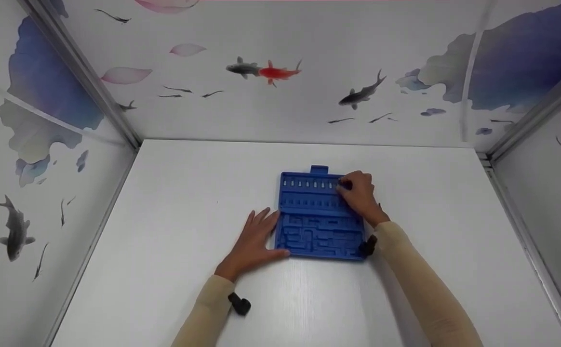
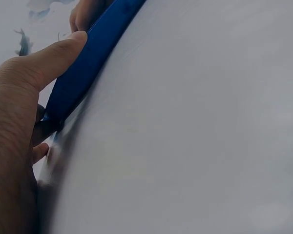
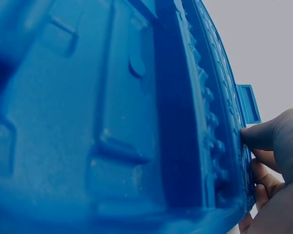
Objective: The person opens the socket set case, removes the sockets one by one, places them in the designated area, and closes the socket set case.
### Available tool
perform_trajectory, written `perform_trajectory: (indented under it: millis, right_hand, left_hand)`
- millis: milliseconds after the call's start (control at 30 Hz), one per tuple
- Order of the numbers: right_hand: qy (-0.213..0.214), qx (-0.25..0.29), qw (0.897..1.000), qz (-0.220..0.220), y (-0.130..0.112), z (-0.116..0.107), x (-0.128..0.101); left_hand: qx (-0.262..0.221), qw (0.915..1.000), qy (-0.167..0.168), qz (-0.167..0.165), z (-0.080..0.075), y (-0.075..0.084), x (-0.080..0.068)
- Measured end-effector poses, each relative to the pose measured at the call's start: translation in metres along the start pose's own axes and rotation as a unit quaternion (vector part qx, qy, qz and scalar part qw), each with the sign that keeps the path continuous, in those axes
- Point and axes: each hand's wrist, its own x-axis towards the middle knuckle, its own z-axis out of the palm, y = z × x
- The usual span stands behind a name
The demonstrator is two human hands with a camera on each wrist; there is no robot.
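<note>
So the right hand (image 1: 359, 194) is bent in close at the top right corner of the blue case (image 1: 320, 213), fingers curled and thumb right by the end of the top row. Honestly can't tell if there's something tiny between the fingertips; they're covering that spot, and the right wrist view just shows the thumb on the far edge with the other fingers bunched next to it. The left hand (image 1: 254, 241) is spread pretty wide round the lower left corner, thumb on the near edge, the other fingers reaching up along the left side. The case itself lies opened out on the white table (image 1: 189, 193), a bit right of the middle, with its latch tab (image 1: 319, 169) sticking out at the far end. Small silvery pieces (image 1: 307, 183) sit along the top row, there's another row below, then a section of moulded recesses (image 1: 321, 236) nearest the person. Both arms have beige sleeves (image 1: 420, 279), each with a little black device (image 1: 239, 304) near the wrist. Past the table it's white walls (image 1: 309, 33) printed with fish (image 1: 278, 73), pink petals (image 1: 127, 75) and big blue-purple shapes (image 1: 51, 82).
</note>
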Motion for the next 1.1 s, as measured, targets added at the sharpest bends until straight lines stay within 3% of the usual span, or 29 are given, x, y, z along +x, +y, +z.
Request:
perform_trajectory:
  millis: [267,500,733,867,1100]
  right_hand:
    - [0.045,0.073,0.996,-0.025,0.005,-0.005,0.001]
    - [0.065,0.128,0.99,0.009,0.003,-0.032,-0.014]
    - [0.072,0.132,0.988,0.029,0.018,-0.061,-0.043]
    - [0.08,0.128,0.987,0.064,0.032,-0.072,-0.06]
    - [0.074,0.073,0.984,0.146,0.047,-0.085,-0.084]
  left_hand:
    - [-0.006,1.0,0.002,-0.001,-0.001,0.004,0.0]
    - [-0.007,1.0,0.004,0.002,-0.001,0.005,0.001]
    - [-0.003,0.9999,-0.001,-0.011,-0.002,0.004,0.0]
    - [-0.006,0.9999,-0.001,-0.011,-0.002,0.004,-0.001]
    - [-0.001,1.0,0.0,-0.007,-0.002,0.004,-0.001]
